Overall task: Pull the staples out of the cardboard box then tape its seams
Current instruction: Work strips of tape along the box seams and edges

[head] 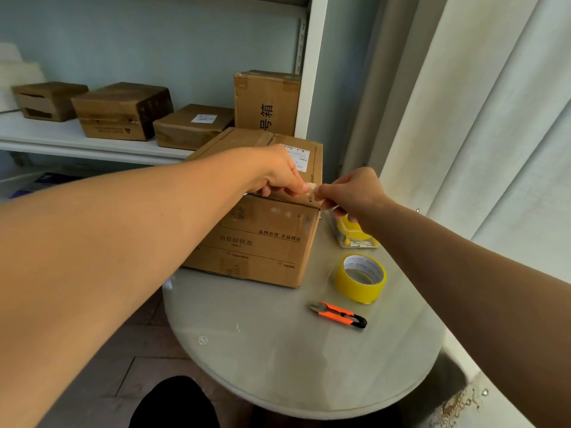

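Note:
A brown cardboard box (pixel 262 239) with printed characters stands on the round table (pixel 293 359). My left hand (pixel 275 174) rests on the box's near top edge, thumb and fingers pinched at the front right corner. My right hand (pixel 355 193) meets it there, pinching a small pale piece, possibly a strip of tape (pixel 312 189), between the fingertips. A yellow tape roll (pixel 361 278) lies flat on the table to the right of the box. Staples are too small to make out.
Orange and black snips (pixel 338 314) lie in front of the tape roll. A clear container with yellow contents (pixel 355 236) sits under my right wrist. Several cardboard boxes (pixel 123 111) stand on the white shelf (pixel 92 146) behind. Curtains (pixel 479 118) hang at the right.

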`<state>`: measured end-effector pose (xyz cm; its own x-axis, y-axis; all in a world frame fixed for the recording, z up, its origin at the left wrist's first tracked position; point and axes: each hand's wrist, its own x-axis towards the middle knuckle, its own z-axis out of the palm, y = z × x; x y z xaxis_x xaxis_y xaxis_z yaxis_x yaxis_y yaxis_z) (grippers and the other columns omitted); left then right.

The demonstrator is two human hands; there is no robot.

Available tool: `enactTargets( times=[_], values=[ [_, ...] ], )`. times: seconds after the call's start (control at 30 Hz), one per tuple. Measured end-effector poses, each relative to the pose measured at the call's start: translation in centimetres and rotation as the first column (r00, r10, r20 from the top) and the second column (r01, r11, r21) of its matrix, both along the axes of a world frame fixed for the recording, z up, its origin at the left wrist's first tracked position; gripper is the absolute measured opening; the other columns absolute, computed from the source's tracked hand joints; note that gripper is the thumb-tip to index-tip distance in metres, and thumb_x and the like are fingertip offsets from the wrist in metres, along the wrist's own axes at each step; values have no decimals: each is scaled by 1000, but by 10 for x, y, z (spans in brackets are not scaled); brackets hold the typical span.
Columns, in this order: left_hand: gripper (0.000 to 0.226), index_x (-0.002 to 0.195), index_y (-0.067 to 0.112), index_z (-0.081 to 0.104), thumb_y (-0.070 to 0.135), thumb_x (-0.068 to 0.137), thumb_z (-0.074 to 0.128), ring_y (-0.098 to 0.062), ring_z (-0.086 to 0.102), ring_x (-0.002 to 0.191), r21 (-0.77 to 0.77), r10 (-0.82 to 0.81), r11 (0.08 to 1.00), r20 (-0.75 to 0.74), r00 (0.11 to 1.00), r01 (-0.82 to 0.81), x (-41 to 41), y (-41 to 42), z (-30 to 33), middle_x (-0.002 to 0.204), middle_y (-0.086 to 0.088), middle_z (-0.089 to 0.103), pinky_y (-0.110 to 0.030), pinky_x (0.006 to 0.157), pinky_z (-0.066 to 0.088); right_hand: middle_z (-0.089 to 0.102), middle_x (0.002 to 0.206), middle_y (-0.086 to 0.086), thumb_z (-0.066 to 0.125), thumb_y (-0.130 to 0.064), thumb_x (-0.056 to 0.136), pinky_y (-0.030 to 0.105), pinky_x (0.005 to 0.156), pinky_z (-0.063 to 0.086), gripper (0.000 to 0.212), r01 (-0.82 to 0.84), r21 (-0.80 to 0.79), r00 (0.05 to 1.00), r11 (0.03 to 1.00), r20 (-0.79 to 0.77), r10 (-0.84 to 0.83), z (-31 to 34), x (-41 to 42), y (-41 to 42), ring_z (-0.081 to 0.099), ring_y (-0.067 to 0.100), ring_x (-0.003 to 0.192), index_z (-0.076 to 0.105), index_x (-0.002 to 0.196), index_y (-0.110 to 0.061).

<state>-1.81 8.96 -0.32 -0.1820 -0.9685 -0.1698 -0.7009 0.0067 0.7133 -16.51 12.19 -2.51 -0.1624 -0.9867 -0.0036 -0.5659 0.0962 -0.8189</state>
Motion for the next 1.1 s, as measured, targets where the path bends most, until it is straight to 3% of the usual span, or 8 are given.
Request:
enactTargets(
  times=[0.17,0.33,0.47,0.7,0.83,1.1],
  values=[
    [34,107,5,67,28,82,71,-18,41,76,21,14,1000,119,993,-17,-7,-8,-3,101,-10,60,-21,46,30,65,60,-1,70,-20,82,20,44,44,17,-4,-98,979,995,-202,-16,-3,1,-7,58,8,42,66,67,-12],
    [32,104,3,69,27,82,72,-14,39,63,47,-19,999,154,988,12,-6,-12,-4,90,-8,58,-21,46,30,58,57,6,68,-16,79,23,44,41,16,1,17,995,1000,-101,0,-7,-3,-8,49,13,43,67,72,-1],
    [30,106,2,68,22,84,70,-12,37,56,78,-51,996,205,978,36,2,-15,2,87,-7,57,-20,44,29,50,55,5,66,-14,83,21,42,39,20,-14,84,998,996,-53,19,-11,-9,-8,43,13,42,60,66,-5],
    [9,87,13,66,22,86,66,-6,40,54,117,-103,989,97,990,92,1,-10,9,75,-1,60,-13,34,28,60,68,2,65,-39,87,18,41,38,31,-30,-4,999,1000,23,30,-8,-7,-8,48,9,48,68,86,-8],
    [8,87,14,65,22,86,66,-6,41,54,116,-99,989,59,993,91,5,-9,13,77,-1,61,-13,35,29,63,69,2,73,-32,81,16,39,37,22,-78,42,990,996,125,72,-2,-7,-4,51,8,49,65,78,-12],
    [18,98,9,65,22,87,65,-6,40,57,124,-72,990,80,994,62,7,-7,9,82,-3,59,-13,35,28,62,70,2,69,-25,86,15,41,38,16,-70,100,989,993,139,56,8,-3,-4,52,8,53,65,80,-10]
  ],
)
